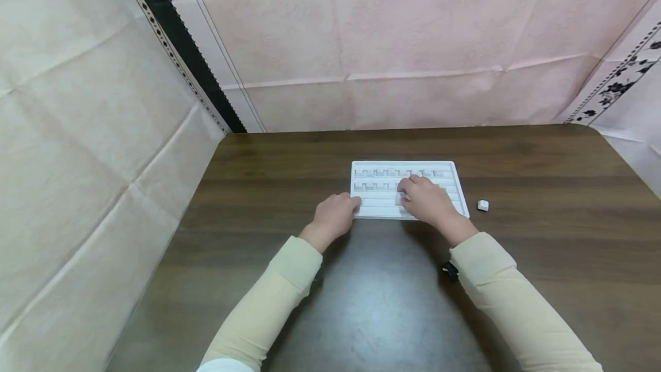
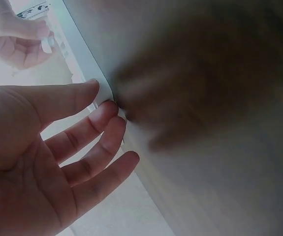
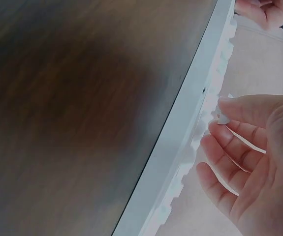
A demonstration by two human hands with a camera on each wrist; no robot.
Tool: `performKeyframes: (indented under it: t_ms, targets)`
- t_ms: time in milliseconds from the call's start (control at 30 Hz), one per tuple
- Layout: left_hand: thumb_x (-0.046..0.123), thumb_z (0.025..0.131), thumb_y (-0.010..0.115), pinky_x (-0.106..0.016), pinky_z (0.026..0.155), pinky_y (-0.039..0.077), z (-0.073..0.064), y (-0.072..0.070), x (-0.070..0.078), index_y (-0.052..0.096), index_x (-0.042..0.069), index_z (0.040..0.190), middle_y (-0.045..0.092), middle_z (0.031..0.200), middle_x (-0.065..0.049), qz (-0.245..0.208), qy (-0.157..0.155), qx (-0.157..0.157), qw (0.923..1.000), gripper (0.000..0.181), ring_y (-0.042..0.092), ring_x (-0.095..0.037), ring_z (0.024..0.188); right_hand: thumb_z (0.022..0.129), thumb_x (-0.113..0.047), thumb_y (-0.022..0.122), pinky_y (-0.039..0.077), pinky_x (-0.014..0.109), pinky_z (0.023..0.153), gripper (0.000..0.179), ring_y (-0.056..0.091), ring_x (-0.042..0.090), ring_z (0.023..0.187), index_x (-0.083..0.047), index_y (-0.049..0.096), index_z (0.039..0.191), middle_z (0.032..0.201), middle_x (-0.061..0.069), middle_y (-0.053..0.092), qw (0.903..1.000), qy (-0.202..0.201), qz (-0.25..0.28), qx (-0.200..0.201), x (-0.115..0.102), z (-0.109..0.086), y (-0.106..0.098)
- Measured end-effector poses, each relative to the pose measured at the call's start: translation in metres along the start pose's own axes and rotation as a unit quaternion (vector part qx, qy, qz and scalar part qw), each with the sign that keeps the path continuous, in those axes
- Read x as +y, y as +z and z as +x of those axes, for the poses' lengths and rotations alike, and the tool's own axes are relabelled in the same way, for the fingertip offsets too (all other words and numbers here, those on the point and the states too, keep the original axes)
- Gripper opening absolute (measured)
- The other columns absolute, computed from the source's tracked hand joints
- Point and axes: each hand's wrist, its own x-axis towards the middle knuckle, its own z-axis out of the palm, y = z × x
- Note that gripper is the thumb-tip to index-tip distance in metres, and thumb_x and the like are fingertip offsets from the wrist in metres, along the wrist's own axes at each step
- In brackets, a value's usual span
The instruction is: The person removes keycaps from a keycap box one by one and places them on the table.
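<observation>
A white, flat, keyboard-like board with raised rows lies on the wooden table. My left hand grips its left end; in the left wrist view the thumb lies on the rim and fingertips touch the edge. Over the board's middle, my right hand pinches a small white piece between thumb and index finger. The right wrist view shows this piece close above the row of bumps along the board. Its exact shape is partly hidden by the fingertips. Another small white block sits apart, right of the board.
The brown table runs back to a pale, creased cloth hanging behind it. More cloth hangs along the left side, with a dark band near the corner. A patterned border shows at the right.
</observation>
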Motion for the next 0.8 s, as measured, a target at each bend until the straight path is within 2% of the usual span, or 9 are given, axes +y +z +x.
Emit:
performKeyframes:
  t_ms: [233, 800]
  targets:
    - [0.015, 0.09, 0.057, -0.028, 0.065, 0.044, 0.0, 0.002, 0.0, 0.063, 0.017, 0.102, 0.062, 0.091, -0.004, -0.006, 0.001, 0.002, 1.0, 0.013, 0.051, -0.017, 0.073, 0.087, -0.016, 0.055, 0.047, 0.045, 0.082, 0.025, 0.056, 0.027, 0.095, -0.005, 0.061, 0.109, 0.106, 0.015, 0.061, 0.9999, 0.013, 0.003, -0.004, 0.012, -0.01, -0.001]
    - [0.015, 0.09, 0.057, -0.027, 0.066, 0.043, 0.001, 0.002, -0.002, 0.062, 0.016, 0.101, 0.061, 0.088, -0.003, -0.02, 0.003, 0.005, 0.9998, 0.012, 0.051, -0.016, 0.073, 0.087, -0.017, 0.056, 0.047, 0.048, 0.076, 0.026, 0.054, 0.028, 0.091, -0.004, 0.06, 0.109, 0.108, 0.017, 0.059, 0.999, 0.043, 0.005, -0.004, 0.038, -0.028, -0.009]
